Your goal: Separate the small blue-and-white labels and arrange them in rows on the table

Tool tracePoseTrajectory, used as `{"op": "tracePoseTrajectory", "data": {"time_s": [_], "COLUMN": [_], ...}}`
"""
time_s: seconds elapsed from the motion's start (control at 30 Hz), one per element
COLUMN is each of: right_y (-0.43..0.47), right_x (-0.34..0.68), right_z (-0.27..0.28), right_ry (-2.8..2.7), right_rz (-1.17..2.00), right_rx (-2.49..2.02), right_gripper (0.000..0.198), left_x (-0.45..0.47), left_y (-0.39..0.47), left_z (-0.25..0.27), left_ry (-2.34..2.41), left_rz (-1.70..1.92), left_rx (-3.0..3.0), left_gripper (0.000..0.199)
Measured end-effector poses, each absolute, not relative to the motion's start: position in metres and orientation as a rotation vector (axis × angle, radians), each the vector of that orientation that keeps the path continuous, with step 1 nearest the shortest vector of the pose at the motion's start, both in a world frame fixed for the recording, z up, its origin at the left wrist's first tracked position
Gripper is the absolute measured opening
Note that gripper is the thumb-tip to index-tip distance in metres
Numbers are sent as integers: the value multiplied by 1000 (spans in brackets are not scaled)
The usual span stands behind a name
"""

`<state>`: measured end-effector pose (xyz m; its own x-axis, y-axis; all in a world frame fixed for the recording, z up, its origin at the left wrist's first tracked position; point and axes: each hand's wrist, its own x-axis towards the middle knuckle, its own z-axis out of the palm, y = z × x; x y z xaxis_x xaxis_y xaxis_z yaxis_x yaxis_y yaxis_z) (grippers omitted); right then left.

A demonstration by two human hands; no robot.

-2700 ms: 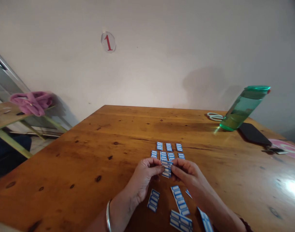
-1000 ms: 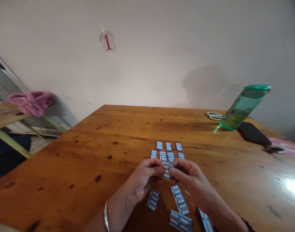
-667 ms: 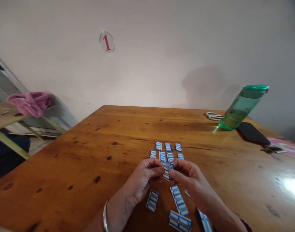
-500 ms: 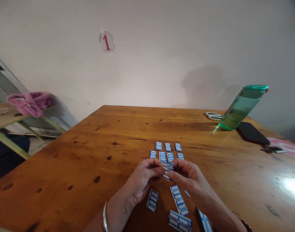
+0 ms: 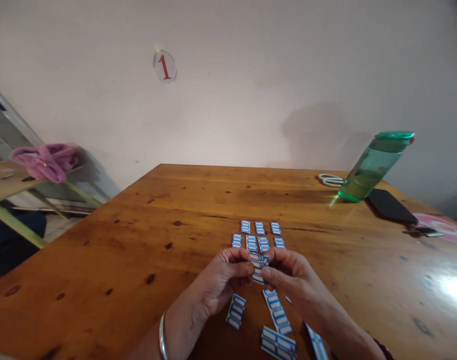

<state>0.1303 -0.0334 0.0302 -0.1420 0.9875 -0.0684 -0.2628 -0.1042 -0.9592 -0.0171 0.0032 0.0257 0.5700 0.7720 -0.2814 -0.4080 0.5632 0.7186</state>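
A small sheet of blue-bordered sticker labels point(image 5: 257, 268) is held up between my two hands, above the table. My left hand point(image 5: 223, 275), with a silver bangle on its wrist, pinches the sheet's left edge between thumb and fingers. On the opposite edge my right hand point(image 5: 294, 275) grips the same sheet, thumb in front. Beyond my hands, several similar label pieces point(image 5: 251, 243) lie in two rows. Closer to me are a loose label strip point(image 5: 236, 311), a longer strip point(image 5: 277, 312) and a wider label sheet point(image 5: 278, 343). Another label sheet point(image 5: 317, 342) is partly hidden by my right forearm.
On the right of the wooden table point(image 5: 119, 240) stand a green water bottle point(image 5: 376, 167), a black flat device point(image 5: 391, 206), a coiled white cable point(image 5: 330, 180) and keys point(image 5: 423, 230). A pink cloth point(image 5: 46, 161) lies on a side table at left.
The label sheet in my hands has turned slightly and shows more of its face. My hands have hardly moved, and both still grip it.
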Motion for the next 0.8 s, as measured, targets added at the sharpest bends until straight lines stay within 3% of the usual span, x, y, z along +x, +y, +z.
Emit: {"op": "tracePoseTrajectory", "data": {"time_s": [0.8], "right_y": [-33], "right_x": [130], "right_z": [30], "right_ry": [-1056], "right_rz": [1521], "right_rx": [-948], "right_gripper": [19], "left_x": [-19], "left_y": [4], "left_z": [25], "left_ry": [533], "left_rz": [719], "left_rx": [639], "left_gripper": [22]}}
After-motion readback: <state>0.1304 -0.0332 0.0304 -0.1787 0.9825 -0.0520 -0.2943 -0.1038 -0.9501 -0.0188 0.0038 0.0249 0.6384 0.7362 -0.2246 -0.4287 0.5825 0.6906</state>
